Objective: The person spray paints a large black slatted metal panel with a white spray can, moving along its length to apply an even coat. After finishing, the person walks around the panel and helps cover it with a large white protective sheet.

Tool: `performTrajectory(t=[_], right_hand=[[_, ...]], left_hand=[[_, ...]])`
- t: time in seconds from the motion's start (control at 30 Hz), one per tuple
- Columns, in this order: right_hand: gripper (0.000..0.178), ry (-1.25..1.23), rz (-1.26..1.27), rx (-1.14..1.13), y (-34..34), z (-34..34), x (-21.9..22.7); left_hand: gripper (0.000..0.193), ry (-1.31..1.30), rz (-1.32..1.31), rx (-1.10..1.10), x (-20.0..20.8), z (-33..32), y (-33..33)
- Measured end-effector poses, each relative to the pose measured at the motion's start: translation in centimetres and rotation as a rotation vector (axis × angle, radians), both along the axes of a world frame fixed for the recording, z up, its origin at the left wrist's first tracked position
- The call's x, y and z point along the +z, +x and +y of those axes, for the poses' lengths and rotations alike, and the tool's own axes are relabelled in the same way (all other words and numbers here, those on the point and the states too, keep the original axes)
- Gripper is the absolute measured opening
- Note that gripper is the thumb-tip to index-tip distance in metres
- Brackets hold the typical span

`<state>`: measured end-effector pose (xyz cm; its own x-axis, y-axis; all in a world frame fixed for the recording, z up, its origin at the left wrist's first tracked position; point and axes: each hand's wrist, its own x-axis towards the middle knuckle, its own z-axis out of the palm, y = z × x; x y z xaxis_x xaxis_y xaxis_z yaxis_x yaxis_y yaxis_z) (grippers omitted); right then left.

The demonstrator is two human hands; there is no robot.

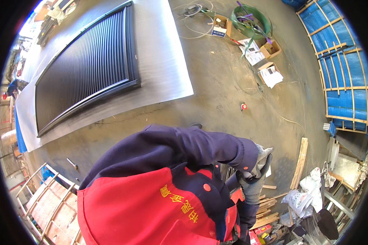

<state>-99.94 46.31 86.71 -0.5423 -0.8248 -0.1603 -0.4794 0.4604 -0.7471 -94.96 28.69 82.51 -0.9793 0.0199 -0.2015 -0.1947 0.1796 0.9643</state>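
Note:
My left arm, in a navy sleeve, reaches across my body to the right. At its cuff my left hand (pixel 262 160) wears a grey glove, close above my right hand (pixel 250 191), which is also grey-gloved and comes from a navy sleeve below. The two hands are together beside my red and navy jacket (pixel 139 204). Their fingers are bent out of sight or blurred, and I cannot make out anything between them. Far from both hands, a black louvred panel (pixel 90 67) in a frame lies on a pale sheet (pixel 161 49) at the upper left.
On the floor ahead stand a green tub (pixel 268 24), open cardboard boxes (pixel 270 49), papers (pixel 251 52) and loose cords. A small red item (pixel 243 106) lies nearer. Wooden slats (pixel 300 163) and bags (pixel 302 200) are at right; a timber frame (pixel 49 192) is at left.

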Motion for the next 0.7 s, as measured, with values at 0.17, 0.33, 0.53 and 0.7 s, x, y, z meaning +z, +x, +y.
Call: performTrajectory(t=[0.17, 0.33, 0.53, 0.7], right_hand=[[0.135, -0.071, -0.110, -0.057, -9.2, -0.2, -1.6], [0.136, -0.094, -0.123, 0.003, -21.5, -0.3, -3.2], [0.117, -0.256, -0.210, 0.198, -39.2, -3.3, -3.2], [0.125, -0.201, -0.175, 0.256, -49.8, -6.3, -1.5]], left_hand=[[0.122, 0.015, -0.036, -0.146, -2.7, 0.8, -12.1], [0.113, 0.026, -0.070, -0.048, -4.6, 0.4, -25.0], [0.103, -0.007, -0.127, 0.179, -4.5, -1.6, -40.6], [0.094, 0.175, -0.264, 0.373, -1.9, -5.0, -50.0]])
